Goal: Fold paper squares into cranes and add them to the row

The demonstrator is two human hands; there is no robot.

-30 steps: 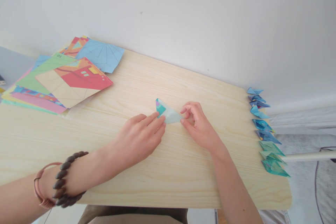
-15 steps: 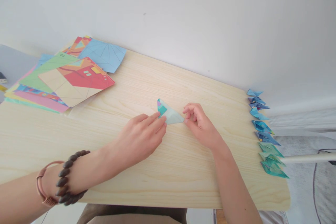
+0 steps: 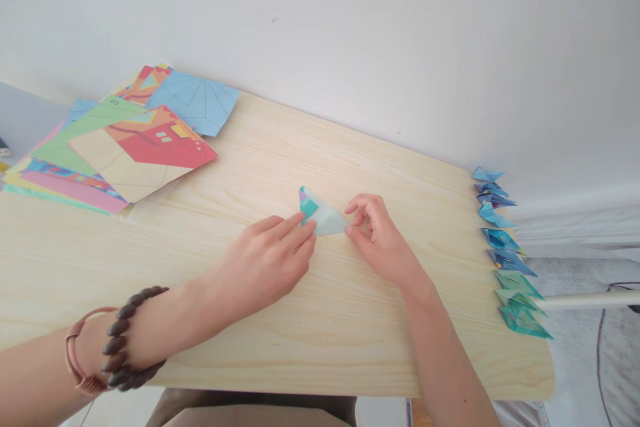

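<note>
A small folded piece of origami paper [image 3: 329, 221] lies on the table, pale green with a teal and purple patterned corner at its upper left. Fingers of my left hand [image 3: 273, 257] are close together and hold its left part down; the thumb is hidden. At the pointed right tip, my right hand [image 3: 380, 237] is closed in a loose pinch, thumb against the paper and the other fingers curled above. A dark bead bracelet [image 3: 116, 345] and a copper-coloured bangle [image 3: 73, 353] are on my left wrist.
Sheets of printed origami paper [image 3: 145, 153] are piled at the table's back left. Several folded blue and green paper pieces [image 3: 504, 239] stand in a row along the right edge. A white wall [image 3: 350, 33] rises behind the wooden table [image 3: 300, 353].
My right hand has shifted very slightly left at the paper's tip. The left hand keeps its hold, and the view has moved a little.
</note>
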